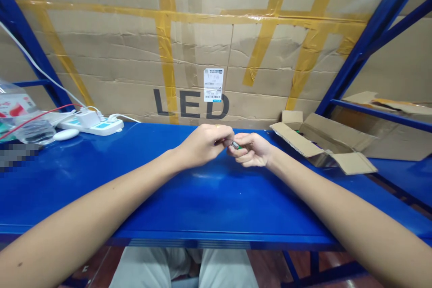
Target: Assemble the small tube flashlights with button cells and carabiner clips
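My two hands meet over the blue table, close to its back edge. In my right hand [251,149], the closed fingers and thumb hold a small silver-and-green item [235,145]. Its metallic end points towards the left hand, and a bit of green shows near the right fingers; its exact kind is too small to tell. My left hand [209,144] is closed, palm down, with its fingertips bent against the silver end. Whatever else lies within the left fingers is hidden by the back of the hand.
An opened cardboard box [317,139] stands at the right, flaps spread, with contents mostly hidden. At the left are a white power strip [101,126] with cables and a clear plastic bottle [23,112]. A large taped carton [135,63] and blue frame posts [364,49] bound the table [202,202].
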Motion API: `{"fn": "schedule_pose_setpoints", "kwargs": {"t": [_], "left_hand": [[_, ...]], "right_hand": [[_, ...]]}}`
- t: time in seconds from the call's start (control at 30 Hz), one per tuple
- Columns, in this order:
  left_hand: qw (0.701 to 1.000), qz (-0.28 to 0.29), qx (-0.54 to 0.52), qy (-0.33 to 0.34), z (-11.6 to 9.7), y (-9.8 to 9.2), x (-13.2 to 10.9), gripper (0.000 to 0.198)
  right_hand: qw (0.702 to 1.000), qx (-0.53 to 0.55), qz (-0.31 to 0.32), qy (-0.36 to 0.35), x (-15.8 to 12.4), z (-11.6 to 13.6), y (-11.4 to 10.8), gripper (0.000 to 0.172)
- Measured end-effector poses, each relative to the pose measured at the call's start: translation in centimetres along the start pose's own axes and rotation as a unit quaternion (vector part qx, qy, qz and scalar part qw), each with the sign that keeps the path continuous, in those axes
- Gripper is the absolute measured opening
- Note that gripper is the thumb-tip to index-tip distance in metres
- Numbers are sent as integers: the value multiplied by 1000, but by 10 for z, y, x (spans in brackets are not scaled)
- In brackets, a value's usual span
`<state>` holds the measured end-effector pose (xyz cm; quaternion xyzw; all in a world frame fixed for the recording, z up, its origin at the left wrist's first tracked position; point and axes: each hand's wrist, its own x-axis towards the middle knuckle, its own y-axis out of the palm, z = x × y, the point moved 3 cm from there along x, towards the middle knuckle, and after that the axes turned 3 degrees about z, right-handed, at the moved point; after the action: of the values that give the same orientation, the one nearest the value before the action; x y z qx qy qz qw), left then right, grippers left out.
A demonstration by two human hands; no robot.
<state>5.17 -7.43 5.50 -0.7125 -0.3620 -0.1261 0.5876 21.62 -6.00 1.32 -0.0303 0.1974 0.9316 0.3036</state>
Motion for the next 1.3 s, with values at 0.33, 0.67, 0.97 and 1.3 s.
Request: {"fn": "schedule_pose_setpoints", "kwargs": {"t": [0.33, 0.67, 0.97, 1.3], "left_hand": [[982, -72, -143, -101, 24, 7, -2, 19], [981, -94, -111, -126, 34, 15, -8, 18], [980, -106, -123, -118, 33, 16, -8, 20], [977, -112, -138, -120, 28, 14, -7, 22]], "right_hand": [[976, -93, -165, -108, 3, 7, 6, 31], [888, -323, -278, -174, 6, 11, 0, 22], [881, -332, -279, -190, 4, 10, 7, 25], [878, -302, -312, -202, 4, 12, 2, 29]]}}
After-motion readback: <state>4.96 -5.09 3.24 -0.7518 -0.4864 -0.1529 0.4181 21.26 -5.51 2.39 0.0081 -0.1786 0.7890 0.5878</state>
